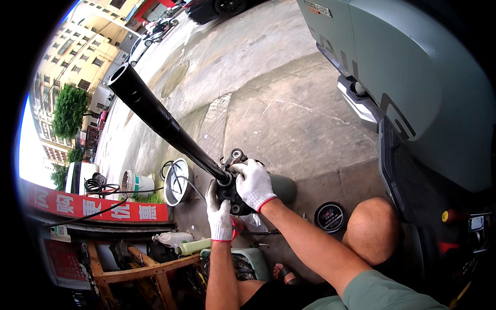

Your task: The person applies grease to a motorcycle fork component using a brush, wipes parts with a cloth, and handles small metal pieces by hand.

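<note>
A long black metal tube [165, 124], like a steering stem, slants up to the left with its hollow end raised. Its lower end sits in a dark bracket [236, 155] with round bolt holes. Both my hands wear white knitted gloves with red cuffs. My left hand [220, 219] grips the bracket's left side, thumb near its lower edge. Across from it, my right hand [254, 185] is closed over the bracket's right side, fingertips by the foot of the tube. A grey-green rounded object [285, 189] shows behind my right hand, partly hidden.
A metal basin [170, 192], white bucket [145, 183] and black cable [111, 189] lie to the left. Below them stand a wooden frame [139, 271] and a pale green bottle [194, 246]. A round black tin [329, 217] is near my knee. A large grey-green vehicle panel [413, 57] fills the right.
</note>
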Tool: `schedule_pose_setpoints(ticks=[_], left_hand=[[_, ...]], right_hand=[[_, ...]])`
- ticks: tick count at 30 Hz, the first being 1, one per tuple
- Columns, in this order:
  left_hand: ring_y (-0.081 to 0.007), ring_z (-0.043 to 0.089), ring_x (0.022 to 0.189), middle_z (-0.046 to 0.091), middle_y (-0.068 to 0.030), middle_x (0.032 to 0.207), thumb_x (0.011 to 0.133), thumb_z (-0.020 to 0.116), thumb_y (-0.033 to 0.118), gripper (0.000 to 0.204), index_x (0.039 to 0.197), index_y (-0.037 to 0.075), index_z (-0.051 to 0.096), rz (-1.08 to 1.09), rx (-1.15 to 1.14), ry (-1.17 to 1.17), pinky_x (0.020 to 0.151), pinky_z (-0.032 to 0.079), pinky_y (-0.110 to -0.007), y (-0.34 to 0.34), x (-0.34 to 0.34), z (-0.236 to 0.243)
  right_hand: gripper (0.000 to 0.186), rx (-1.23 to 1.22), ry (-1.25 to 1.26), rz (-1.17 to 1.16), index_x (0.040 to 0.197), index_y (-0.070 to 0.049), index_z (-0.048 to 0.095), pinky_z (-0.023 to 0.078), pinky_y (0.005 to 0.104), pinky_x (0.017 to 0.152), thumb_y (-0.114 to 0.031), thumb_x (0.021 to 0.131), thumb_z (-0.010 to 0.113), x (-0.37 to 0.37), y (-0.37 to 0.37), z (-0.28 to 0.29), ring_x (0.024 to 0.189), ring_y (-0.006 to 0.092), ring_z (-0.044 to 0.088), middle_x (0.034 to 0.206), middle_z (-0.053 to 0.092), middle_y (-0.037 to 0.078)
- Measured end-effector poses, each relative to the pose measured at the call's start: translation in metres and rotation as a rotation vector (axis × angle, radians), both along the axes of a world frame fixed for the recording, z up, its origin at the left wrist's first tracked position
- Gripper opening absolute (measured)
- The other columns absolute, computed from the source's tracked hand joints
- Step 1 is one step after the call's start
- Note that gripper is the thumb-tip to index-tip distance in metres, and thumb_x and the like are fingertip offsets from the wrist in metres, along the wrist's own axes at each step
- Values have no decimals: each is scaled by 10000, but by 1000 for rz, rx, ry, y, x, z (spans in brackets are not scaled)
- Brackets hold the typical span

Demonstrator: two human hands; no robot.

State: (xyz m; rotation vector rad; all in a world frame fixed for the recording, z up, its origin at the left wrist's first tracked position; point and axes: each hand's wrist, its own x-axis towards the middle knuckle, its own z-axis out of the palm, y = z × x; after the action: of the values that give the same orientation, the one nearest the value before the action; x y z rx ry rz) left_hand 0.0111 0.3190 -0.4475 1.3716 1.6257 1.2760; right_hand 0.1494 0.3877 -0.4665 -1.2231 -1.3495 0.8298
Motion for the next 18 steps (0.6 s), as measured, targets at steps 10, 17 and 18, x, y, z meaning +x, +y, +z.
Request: schedule_pose_setpoints(ticks=[10,17,18], left_hand=[[-238,428,1348,445,-146,1439,758,474,-56,698,1452,-38,400,14,2,94,1141,314,-331,3,-5,-2],[-230,427,1344,441,-148,1446,778,476,-26,689,1461,-40,387,3,3,172,1142,314,-332,1,3,6],[-229,427,1344,441,-146,1445,778,476,-26,690,1462,-38,385,-2,3,185,1142,314,-332,0,2,6]], right_hand=[[148,-57,43,41,921,-51,693,528,432,792,-66,802,605,0,0,-3,902,361,644,895,656,172],[150,-35,68,34,917,-54,698,523,450,796,-70,794,614,-4,2,-7,887,378,641,908,651,188],[143,-57,60,23,911,-43,697,529,440,785,-61,796,614,-5,0,-6,879,373,651,904,659,187]])
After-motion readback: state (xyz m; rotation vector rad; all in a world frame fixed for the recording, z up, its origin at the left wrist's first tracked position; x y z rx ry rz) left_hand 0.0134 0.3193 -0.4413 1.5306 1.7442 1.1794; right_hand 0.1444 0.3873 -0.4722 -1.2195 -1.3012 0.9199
